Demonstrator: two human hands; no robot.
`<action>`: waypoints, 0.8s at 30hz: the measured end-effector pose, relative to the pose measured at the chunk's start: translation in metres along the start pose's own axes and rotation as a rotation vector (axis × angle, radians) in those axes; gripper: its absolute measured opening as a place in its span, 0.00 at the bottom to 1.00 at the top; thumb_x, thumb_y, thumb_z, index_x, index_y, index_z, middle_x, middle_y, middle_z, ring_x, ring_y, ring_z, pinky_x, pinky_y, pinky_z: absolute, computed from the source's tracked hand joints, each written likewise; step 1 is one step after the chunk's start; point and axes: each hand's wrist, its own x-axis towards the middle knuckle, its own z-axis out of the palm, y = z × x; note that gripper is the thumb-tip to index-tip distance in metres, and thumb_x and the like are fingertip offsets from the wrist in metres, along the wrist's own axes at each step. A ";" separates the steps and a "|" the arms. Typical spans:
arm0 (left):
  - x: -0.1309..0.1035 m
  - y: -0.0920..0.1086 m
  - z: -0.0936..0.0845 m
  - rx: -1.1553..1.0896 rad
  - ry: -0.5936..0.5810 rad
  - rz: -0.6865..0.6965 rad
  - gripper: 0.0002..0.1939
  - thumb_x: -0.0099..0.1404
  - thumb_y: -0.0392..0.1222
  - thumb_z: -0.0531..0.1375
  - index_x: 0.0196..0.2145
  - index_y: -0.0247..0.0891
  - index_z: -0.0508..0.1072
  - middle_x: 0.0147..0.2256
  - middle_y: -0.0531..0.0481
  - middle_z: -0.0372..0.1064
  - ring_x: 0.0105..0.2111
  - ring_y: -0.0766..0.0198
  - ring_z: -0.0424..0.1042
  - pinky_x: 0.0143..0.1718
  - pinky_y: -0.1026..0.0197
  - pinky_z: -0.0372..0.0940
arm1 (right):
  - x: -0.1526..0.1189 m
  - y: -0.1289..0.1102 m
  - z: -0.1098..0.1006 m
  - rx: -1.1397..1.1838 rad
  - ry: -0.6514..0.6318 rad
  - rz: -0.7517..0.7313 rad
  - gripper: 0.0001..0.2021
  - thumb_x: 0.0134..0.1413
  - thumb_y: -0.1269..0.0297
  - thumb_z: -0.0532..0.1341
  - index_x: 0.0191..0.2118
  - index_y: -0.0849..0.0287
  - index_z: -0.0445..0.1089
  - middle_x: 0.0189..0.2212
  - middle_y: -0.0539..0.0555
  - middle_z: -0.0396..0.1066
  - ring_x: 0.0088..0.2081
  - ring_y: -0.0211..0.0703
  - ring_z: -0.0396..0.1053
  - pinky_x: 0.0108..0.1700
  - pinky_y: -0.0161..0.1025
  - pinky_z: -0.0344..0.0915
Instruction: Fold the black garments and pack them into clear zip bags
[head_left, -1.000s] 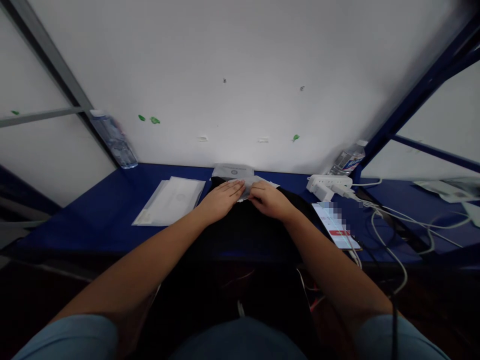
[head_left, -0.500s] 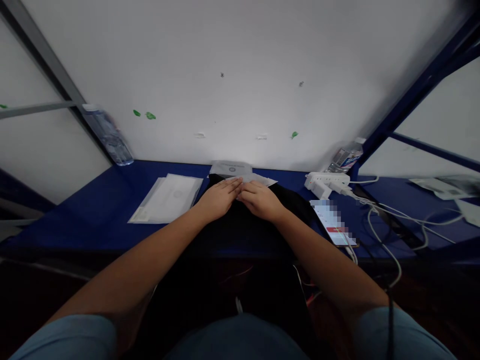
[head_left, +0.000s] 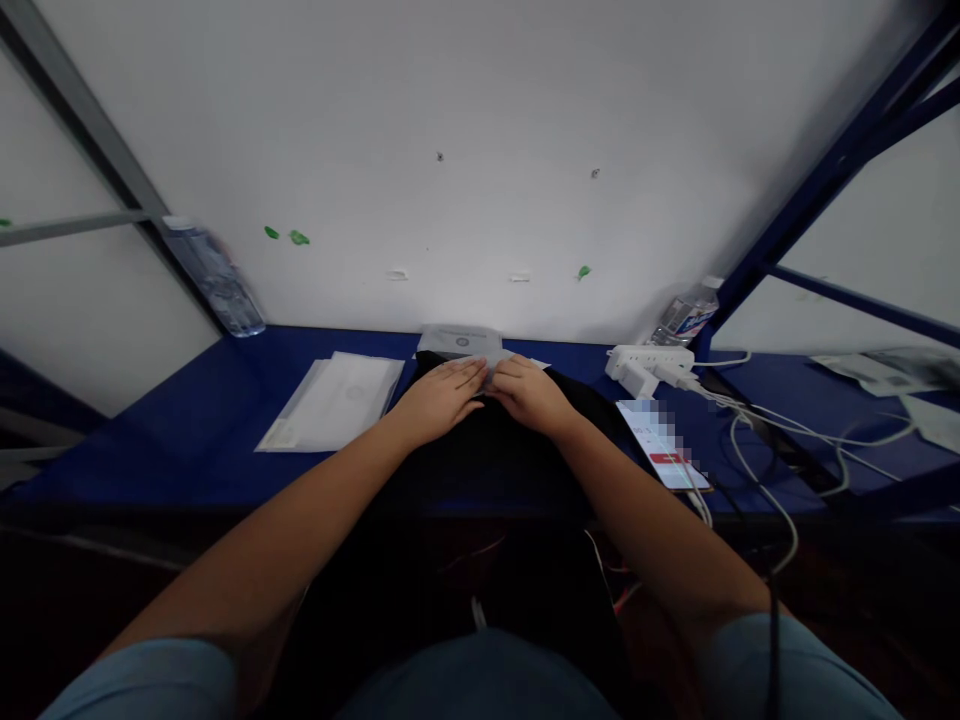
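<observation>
In the head view, my left hand [head_left: 444, 400] lies with its fingers stretched flat on a thin whitish plastic packet, thumb held apart. Beside it, my right hand [head_left: 529, 395] has its fingers curled and pinched at the same whitish packet [head_left: 540, 364]. Both hands cover most of that packet. Beneath them a black cloth [head_left: 592, 402] is spread on the blue table. Just behind the hands sits a translucent grey packet [head_left: 460, 341] with a round mark and small print.
Flat white translucent packets [head_left: 345, 397] lie left on the blue table [head_left: 202, 425]. Water bottles stand at the left [head_left: 217, 280] and right [head_left: 686, 312]. A white power strip [head_left: 651, 362], cables and a lit phone [head_left: 660, 445] are at the right. A white wall [head_left: 487, 120] rises behind.
My left thumb has moved away from the right hand, and the hands are slightly farther apart. The right fingers have shifted a little on the packet. The view has tilted slightly.
</observation>
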 end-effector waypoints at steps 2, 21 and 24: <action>0.002 0.001 0.001 -0.006 -0.011 0.004 0.25 0.77 0.44 0.49 0.66 0.29 0.61 0.66 0.36 0.59 0.67 0.56 0.58 0.68 0.50 0.55 | 0.001 -0.003 0.002 0.000 -0.006 -0.022 0.12 0.70 0.67 0.53 0.36 0.57 0.72 0.36 0.56 0.72 0.39 0.47 0.64 0.46 0.43 0.62; -0.008 -0.018 0.007 -0.119 0.133 -0.036 0.23 0.78 0.43 0.46 0.65 0.36 0.64 0.64 0.41 0.63 0.65 0.57 0.63 0.64 0.49 0.62 | -0.030 0.066 -0.019 -0.094 -0.016 0.304 0.09 0.60 0.74 0.58 0.30 0.57 0.69 0.33 0.56 0.70 0.37 0.48 0.64 0.45 0.44 0.61; -0.007 -0.017 0.008 -0.125 0.121 -0.033 0.24 0.78 0.45 0.45 0.65 0.36 0.64 0.64 0.42 0.63 0.65 0.58 0.62 0.64 0.49 0.62 | -0.035 0.076 -0.019 -0.071 -0.029 0.354 0.08 0.58 0.75 0.58 0.30 0.57 0.69 0.33 0.56 0.70 0.37 0.48 0.66 0.45 0.44 0.61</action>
